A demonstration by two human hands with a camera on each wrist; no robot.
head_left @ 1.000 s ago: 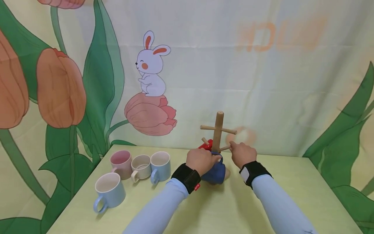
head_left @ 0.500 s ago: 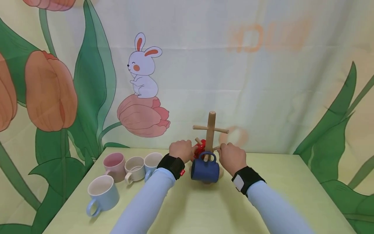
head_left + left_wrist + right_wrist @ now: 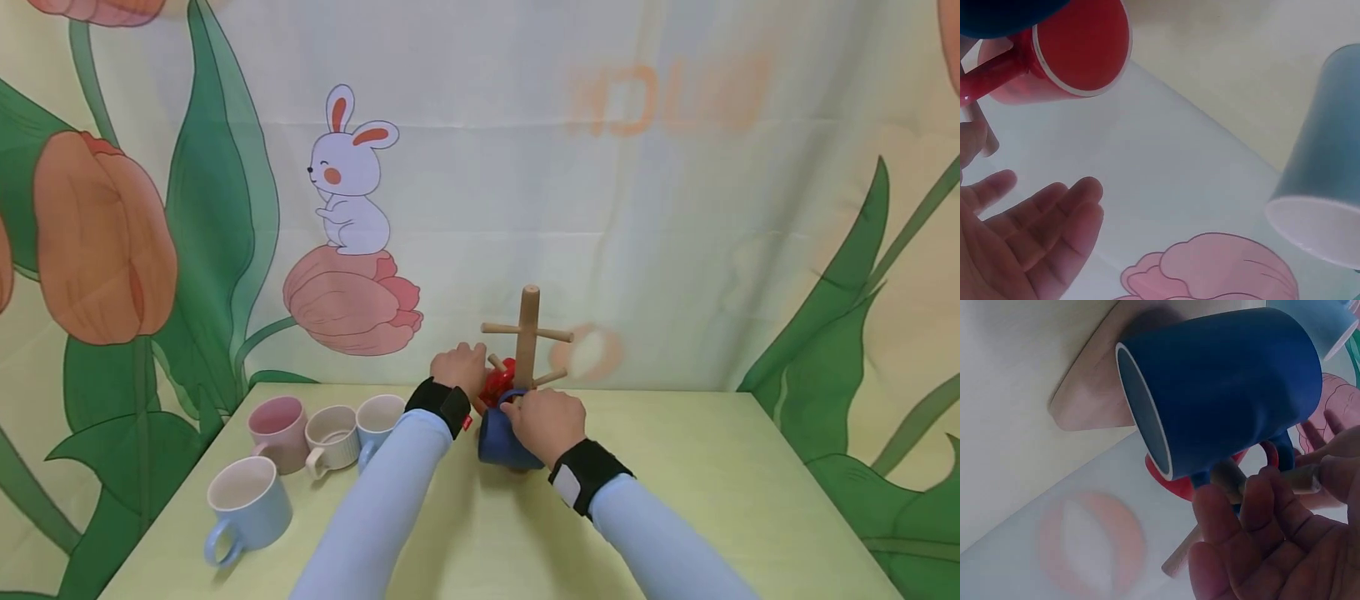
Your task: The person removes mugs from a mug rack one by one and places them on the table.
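A wooden mug tree (image 3: 528, 333) stands at the table's back middle. A dark blue mug (image 3: 501, 440) hangs sideways on its low front peg, the handle looped over it; in the right wrist view the blue mug (image 3: 1222, 387) shows its open end to the left. My right hand (image 3: 552, 423) holds that peg (image 3: 1300, 479) between thumb and fingers, just by the mug's handle. Left of the pole a red mug (image 3: 1085, 47) hangs on another peg, partly hidden. Beside it my left hand (image 3: 459, 369) has loosely extended fingers (image 3: 1079, 234) with nothing between them.
On the left side of the table (image 3: 675, 500) stand a pink mug (image 3: 279, 442), a ribbed cream mug (image 3: 333, 442) and two light blue mugs, one nearer the front (image 3: 255, 508). A printed cloth (image 3: 660, 233) hangs behind the table.
My left hand has left the blue mug's handle and moved to the red mug's left. My right hand has gone from the right peg to the front peg. The head view has shifted right.
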